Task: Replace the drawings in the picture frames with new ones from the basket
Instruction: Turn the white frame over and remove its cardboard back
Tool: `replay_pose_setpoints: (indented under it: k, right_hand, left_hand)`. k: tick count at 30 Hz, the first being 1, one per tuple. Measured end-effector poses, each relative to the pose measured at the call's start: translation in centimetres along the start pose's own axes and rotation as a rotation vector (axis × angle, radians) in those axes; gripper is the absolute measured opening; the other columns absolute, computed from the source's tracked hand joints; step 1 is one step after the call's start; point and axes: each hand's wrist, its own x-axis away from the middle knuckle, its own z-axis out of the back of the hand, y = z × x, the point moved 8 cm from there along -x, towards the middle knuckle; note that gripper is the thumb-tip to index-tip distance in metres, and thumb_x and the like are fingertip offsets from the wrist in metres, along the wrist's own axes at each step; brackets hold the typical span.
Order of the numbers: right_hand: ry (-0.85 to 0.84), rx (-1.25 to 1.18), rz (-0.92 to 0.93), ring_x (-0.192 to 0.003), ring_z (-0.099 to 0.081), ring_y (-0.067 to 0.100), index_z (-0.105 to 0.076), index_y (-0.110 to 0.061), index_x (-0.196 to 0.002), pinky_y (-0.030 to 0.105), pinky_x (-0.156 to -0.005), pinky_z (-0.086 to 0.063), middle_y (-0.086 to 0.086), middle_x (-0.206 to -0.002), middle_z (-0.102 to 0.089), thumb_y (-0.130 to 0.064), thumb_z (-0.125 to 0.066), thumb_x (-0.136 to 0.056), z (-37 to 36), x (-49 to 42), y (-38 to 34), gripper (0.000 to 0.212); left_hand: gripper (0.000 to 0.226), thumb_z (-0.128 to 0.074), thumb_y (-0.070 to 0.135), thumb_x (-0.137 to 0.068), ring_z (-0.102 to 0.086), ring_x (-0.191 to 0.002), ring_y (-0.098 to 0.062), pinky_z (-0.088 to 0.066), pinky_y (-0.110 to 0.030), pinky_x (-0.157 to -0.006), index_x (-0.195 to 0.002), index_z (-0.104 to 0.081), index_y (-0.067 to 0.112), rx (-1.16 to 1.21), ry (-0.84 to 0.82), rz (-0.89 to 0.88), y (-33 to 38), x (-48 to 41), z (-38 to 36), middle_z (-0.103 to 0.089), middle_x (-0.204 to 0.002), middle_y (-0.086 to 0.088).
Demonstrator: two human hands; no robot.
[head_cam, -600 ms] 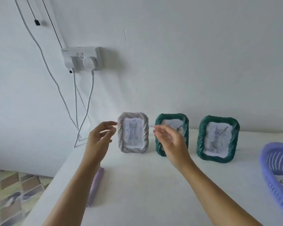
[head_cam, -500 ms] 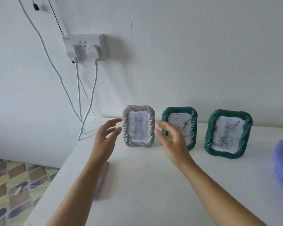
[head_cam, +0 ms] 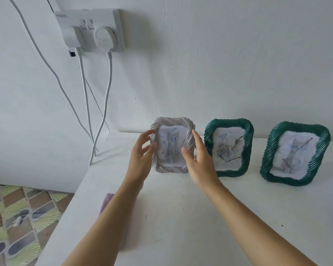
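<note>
Three picture frames stand against the wall on a white table. The leftmost is a pale grey twisted frame with a blue sketch inside. A dark green frame with a rose drawing stands in the middle, and another green frame stands at the right. My left hand is at the grey frame's left edge, fingers relaxed and spread. My right hand is at its right edge, fingers straight, partly covering the frame. Neither hand plainly grips it. The basket is out of view.
A wall socket with two plugs sits up left; white cables hang down to the table's back left corner. A flat purple object lies under my left forearm near the table's left edge. Patterned floor shows at the lower left.
Both hands have moved forward and closed in on the grey frame's two sides. The view has moved closer and leftward, and the purple basket has left the picture.
</note>
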Motion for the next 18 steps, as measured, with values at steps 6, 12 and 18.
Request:
replay_pose_setpoints:
  k: [6,12,18]
  right_hand:
    - [0.074,0.077,0.032,-0.116,-0.021,-0.023,-0.020,-0.026,-0.157,-0.012,-0.086,-0.016,-0.002,-0.158,-0.027,-0.022,-0.047,-0.104,-0.7,-0.3,0.2,0.059]
    - [0.110,0.043,0.096,-0.116,-0.052,0.011,-0.032,-0.030,-0.150,0.030,-0.098,-0.048,0.000,-0.132,-0.051,-0.003,-0.049,-0.099,-0.1,0.1,0.5,0.061]
    - [0.051,-0.186,0.061,-0.100,-0.060,0.014,-0.043,-0.030,-0.142,0.025,-0.081,-0.052,-0.010,-0.112,-0.059,-0.005,-0.056,-0.098,2.0,2.1,-0.7,0.052]
  left_hand:
    - [0.036,-0.054,0.012,-0.100,-0.064,-0.106,-0.022,-0.050,-0.020,-0.079,-0.120,-0.059,0.042,-0.022,0.081,0.015,-1.2,0.3,0.5,-0.062,-0.124,0.000]
    - [0.042,-0.053,0.006,-0.097,-0.059,-0.068,-0.016,-0.052,-0.032,-0.062,-0.117,-0.059,0.042,-0.073,0.128,-0.023,-0.3,1.9,1.0,-0.060,-0.113,0.000]
    - [0.043,-0.056,0.003,-0.096,-0.054,-0.064,-0.021,-0.051,-0.033,-0.063,-0.121,-0.062,0.038,-0.080,0.109,-0.055,2.1,4.3,1.8,-0.062,-0.115,-0.007]
